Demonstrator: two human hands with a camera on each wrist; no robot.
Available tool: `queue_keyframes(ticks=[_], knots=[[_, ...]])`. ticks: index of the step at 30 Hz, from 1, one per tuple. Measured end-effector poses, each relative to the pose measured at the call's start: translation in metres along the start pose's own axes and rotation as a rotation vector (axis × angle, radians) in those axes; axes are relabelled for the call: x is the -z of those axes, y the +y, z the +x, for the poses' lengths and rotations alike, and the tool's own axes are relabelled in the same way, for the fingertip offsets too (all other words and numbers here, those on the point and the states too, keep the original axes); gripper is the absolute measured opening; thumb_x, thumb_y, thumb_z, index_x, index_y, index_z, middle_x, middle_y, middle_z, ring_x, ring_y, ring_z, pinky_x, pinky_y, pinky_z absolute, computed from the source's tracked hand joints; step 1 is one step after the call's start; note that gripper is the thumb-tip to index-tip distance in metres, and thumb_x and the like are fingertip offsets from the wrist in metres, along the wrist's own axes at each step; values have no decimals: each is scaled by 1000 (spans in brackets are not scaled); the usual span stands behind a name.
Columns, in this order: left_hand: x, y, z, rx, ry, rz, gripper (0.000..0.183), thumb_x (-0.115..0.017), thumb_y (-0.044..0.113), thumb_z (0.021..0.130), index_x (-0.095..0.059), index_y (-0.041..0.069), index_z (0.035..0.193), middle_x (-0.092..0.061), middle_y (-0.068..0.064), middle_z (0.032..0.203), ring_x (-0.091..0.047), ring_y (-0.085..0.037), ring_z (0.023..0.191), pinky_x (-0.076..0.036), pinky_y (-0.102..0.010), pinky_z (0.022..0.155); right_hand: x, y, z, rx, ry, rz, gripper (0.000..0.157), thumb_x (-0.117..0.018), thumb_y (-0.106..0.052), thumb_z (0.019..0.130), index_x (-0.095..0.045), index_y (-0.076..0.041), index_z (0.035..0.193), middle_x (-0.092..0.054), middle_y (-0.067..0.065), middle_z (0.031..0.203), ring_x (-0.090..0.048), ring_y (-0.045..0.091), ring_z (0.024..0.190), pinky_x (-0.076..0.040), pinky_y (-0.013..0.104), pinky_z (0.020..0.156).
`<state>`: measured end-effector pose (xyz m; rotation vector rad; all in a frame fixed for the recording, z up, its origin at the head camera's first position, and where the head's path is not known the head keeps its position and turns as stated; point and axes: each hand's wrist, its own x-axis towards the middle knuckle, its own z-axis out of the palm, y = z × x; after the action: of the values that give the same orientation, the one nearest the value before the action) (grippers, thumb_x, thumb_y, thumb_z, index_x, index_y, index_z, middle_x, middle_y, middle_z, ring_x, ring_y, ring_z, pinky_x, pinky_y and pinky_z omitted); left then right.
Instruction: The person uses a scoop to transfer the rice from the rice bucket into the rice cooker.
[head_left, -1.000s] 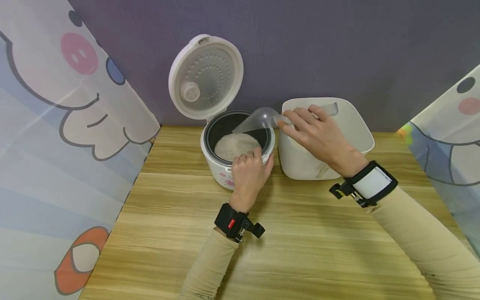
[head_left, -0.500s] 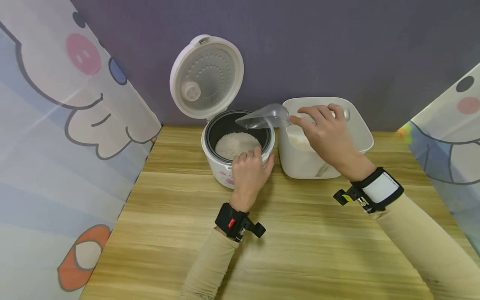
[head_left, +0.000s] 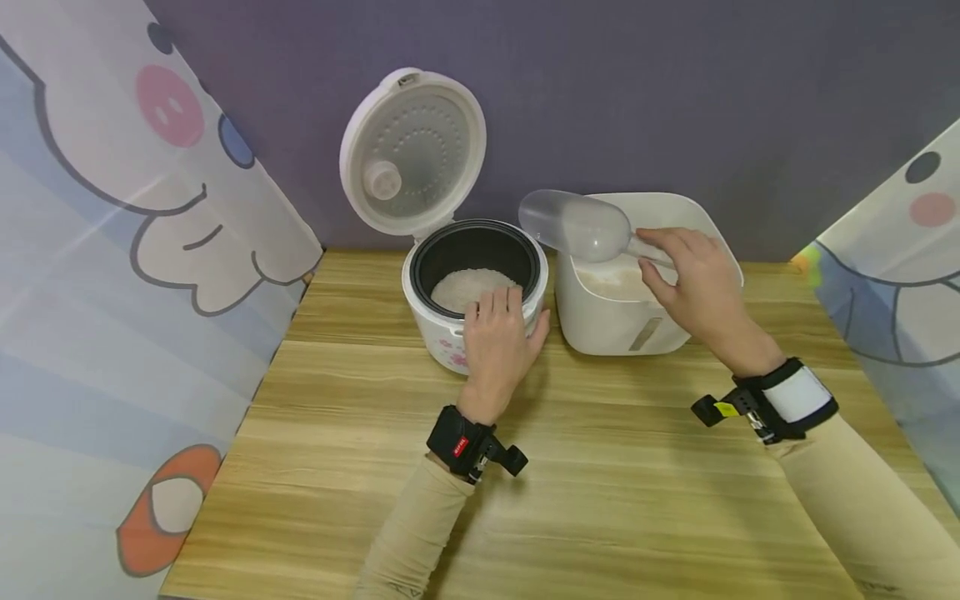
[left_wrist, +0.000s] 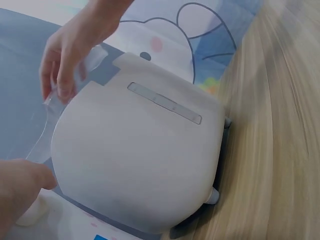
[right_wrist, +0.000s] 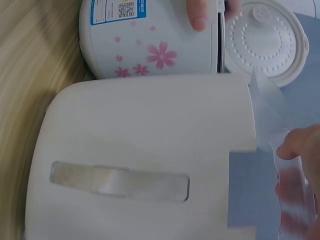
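Observation:
My left hand (head_left: pixel 497 342) grips the front rim of a white rice cooker (head_left: pixel 442 346) with pink flowers, its thumb outside the rim. White rice (head_left: pixel 461 287) lies in the cooker's dark inner pot. My right hand (head_left: pixel 693 287) holds a clear plastic scoop (head_left: pixel 573 223) by its handle, over the left part of a white storage bin (head_left: pixel 600 327). The scoop's tip points left toward the cooker, and I see no rice in it. More rice (head_left: pixel 618 283) sits inside the bin. In the right wrist view, part of the scoop (right_wrist: pixel 267 102) shows beyond the bin's edge.
The cooker's lid (head_left: pixel 420 158) stands raised at the back left. A purple-grey wall (head_left: pixel 637 100) rises behind both containers. Cartoon-printed sheets flank the wooden table (head_left: pixel 585 500) on the left and right.
My right hand has moved right and a little toward me, taking the scoop from above the cooker's pot to above the bin. My left hand stays on the cooker's rim.

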<state>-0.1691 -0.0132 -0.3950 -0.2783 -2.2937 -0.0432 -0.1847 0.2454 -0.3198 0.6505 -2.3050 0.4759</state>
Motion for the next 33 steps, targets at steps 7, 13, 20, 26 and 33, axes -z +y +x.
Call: queue_keyframes(ticks=[7, 13, 20, 26, 33], knots=[[6, 10, 6, -65, 81, -81, 51, -71, 50, 89, -65, 8, 118, -65, -6, 116, -60, -24, 103, -47, -36, 96, 8, 9, -9, -126, 22, -26, 38, -71, -11, 89, -70, -2, 126, -73, 21, 109, -68, 40, 93, -49, 56, 73], [7, 31, 13, -261, 72, -246, 46, -69, 40, 93, -65, 8, 126, -66, -7, 125, -60, -23, 119, -45, -33, 107, 11, 13, -17, -194, 31, -20, 39, -80, -14, 87, -71, -2, 123, -73, 21, 103, -69, 38, 90, -46, 51, 71], [-3, 51, 26, -432, -88, -238, 46, -60, 38, 103, -58, 16, 143, -58, -5, 147, -49, -21, 142, -30, -35, 122, 13, 20, -29, -232, 48, -24, 42, -85, -14, 84, -72, -1, 121, -73, 23, 101, -68, 39, 90, -44, 50, 73], [-12, 58, 29, -443, -140, -294, 30, -60, 31, 105, -63, 18, 131, -64, 0, 137, -52, -19, 138, -25, -35, 124, 17, 25, -36, -259, 52, -69, 41, -84, -14, 85, -71, 0, 121, -71, 23, 99, -65, 41, 87, -43, 51, 71], [-20, 64, 24, -397, -65, -394, 16, -64, 24, 100, -68, 17, 114, -69, 3, 105, -63, -15, 113, -26, -33, 124, 24, 31, -42, -245, 69, -120, 40, -84, -14, 85, -71, 1, 120, -72, 24, 100, -65, 42, 85, -41, 48, 67]])
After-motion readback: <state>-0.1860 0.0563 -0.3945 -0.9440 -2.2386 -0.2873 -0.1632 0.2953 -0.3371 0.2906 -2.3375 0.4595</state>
